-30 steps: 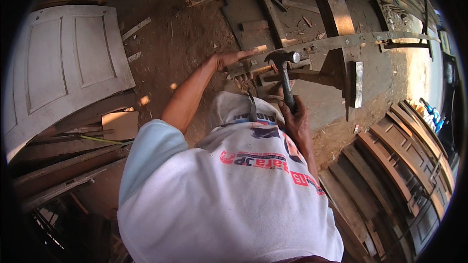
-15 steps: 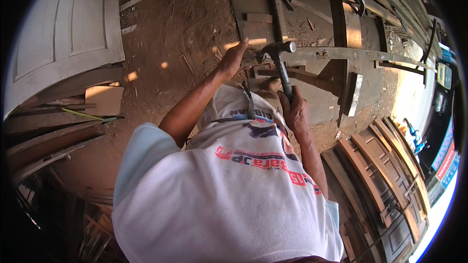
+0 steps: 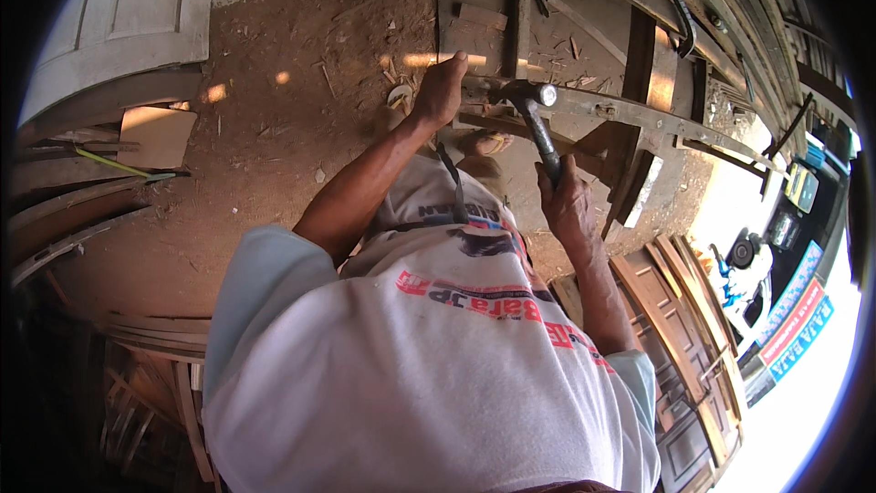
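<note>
My right hand [image 3: 569, 203] is closed round the dark handle of a claw hammer [image 3: 538, 132]. The hammer's metal head is over a long weathered wooden beam [image 3: 630, 111], near its left end; I cannot tell whether they touch. At that end is my left hand [image 3: 440, 93], thumb up and fingers curled in round the wood. Its fingertips are mostly hidden. Below the beam, one foot in a sandal [image 3: 493, 142] shows between my arms, with another sandal [image 3: 400, 97] beside my left wrist.
Crossing timbers [image 3: 522, 18] and a short pale-faced block [image 3: 642, 190] surround the beam. A white panelled door [image 3: 146, 9] lies at the far left above stacked boards [image 3: 73, 219]. Brown panelled doors [image 3: 671, 319] lean at the right. Wood scraps litter the dirt floor [image 3: 301, 128].
The whole view has turned and shifted a little. My left hand remains at the beam's end, and the hammer is still held over the wood in my right hand.
</note>
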`<state>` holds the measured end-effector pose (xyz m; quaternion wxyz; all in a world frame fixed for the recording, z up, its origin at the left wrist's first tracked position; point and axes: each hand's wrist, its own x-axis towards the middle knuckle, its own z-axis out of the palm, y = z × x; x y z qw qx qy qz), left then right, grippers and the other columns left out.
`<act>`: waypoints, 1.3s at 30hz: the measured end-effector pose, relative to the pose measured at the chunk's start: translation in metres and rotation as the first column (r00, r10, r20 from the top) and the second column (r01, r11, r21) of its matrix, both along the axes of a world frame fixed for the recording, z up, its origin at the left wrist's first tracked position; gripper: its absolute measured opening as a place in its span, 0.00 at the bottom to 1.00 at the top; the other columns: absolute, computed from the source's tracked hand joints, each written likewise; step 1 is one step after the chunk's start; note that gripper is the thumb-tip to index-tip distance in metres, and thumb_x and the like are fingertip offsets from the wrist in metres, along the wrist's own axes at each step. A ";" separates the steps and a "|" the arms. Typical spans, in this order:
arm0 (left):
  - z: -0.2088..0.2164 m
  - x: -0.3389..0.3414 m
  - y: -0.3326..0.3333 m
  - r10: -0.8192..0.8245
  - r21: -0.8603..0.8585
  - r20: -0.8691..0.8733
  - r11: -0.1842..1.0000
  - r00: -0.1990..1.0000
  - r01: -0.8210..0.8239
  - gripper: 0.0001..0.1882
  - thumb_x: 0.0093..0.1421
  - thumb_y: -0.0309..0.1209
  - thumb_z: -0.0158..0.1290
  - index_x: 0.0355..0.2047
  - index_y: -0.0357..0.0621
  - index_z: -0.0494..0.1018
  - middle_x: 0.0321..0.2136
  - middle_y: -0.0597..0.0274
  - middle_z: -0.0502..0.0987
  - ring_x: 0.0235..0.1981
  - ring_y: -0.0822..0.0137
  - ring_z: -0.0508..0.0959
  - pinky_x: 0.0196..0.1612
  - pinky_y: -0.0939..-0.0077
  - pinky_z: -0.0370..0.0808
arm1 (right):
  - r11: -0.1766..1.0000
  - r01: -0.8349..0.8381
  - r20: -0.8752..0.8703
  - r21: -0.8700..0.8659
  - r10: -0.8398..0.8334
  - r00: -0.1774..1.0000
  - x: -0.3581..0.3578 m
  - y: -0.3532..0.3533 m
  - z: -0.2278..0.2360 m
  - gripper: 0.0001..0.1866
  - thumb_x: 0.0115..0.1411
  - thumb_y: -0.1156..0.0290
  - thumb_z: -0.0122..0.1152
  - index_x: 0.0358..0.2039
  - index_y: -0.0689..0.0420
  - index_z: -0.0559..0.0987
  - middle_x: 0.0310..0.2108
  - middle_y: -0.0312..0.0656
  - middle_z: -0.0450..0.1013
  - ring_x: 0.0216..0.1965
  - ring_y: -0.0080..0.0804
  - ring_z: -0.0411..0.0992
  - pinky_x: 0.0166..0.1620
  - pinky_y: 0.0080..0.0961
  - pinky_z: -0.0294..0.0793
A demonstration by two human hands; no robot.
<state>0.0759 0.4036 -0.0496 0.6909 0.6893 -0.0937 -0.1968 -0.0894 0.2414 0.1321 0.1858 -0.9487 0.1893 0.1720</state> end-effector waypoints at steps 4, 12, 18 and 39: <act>-0.012 0.006 -0.002 -0.039 0.066 -0.015 0.997 0.999 0.040 0.33 0.75 0.52 0.30 0.29 0.31 0.65 0.22 0.42 0.67 0.27 0.53 0.67 0.37 0.53 0.65 | 0.994 0.098 -0.066 0.044 -0.095 0.993 -0.003 -0.007 0.010 0.17 0.67 0.58 0.60 0.37 0.59 0.69 0.21 0.58 0.73 0.26 0.66 0.74 0.28 0.53 0.70; 0.010 -0.024 -0.010 0.142 -0.281 -0.261 0.935 0.955 -0.216 0.33 0.75 0.52 0.33 0.36 0.33 0.77 0.30 0.53 0.79 0.33 0.65 0.76 0.44 0.66 0.72 | 0.923 0.172 0.314 0.344 -0.286 0.905 0.035 0.021 0.065 0.17 0.64 0.62 0.66 0.35 0.60 0.69 0.18 0.44 0.68 0.21 0.28 0.68 0.27 0.31 0.69; 0.011 -0.025 -0.011 0.189 -0.221 -0.402 0.929 0.896 -0.295 0.39 0.74 0.57 0.30 0.31 0.36 0.79 0.25 0.60 0.79 0.30 0.66 0.77 0.43 0.66 0.73 | 0.998 0.044 0.118 0.040 -0.048 0.992 0.013 0.002 0.014 0.16 0.66 0.62 0.62 0.37 0.59 0.66 0.20 0.57 0.73 0.22 0.60 0.75 0.25 0.46 0.71; 0.067 -0.053 -0.002 0.459 -0.009 0.329 0.876 0.826 -0.483 0.16 0.74 0.38 0.43 0.41 0.35 0.71 0.38 0.55 0.75 0.38 0.62 0.76 0.45 0.66 0.74 | 0.717 0.652 0.337 0.247 -0.694 0.636 -0.110 -0.106 -0.006 0.20 0.65 0.56 0.65 0.29 0.57 0.70 0.20 0.32 0.59 0.25 0.21 0.57 0.27 0.27 0.60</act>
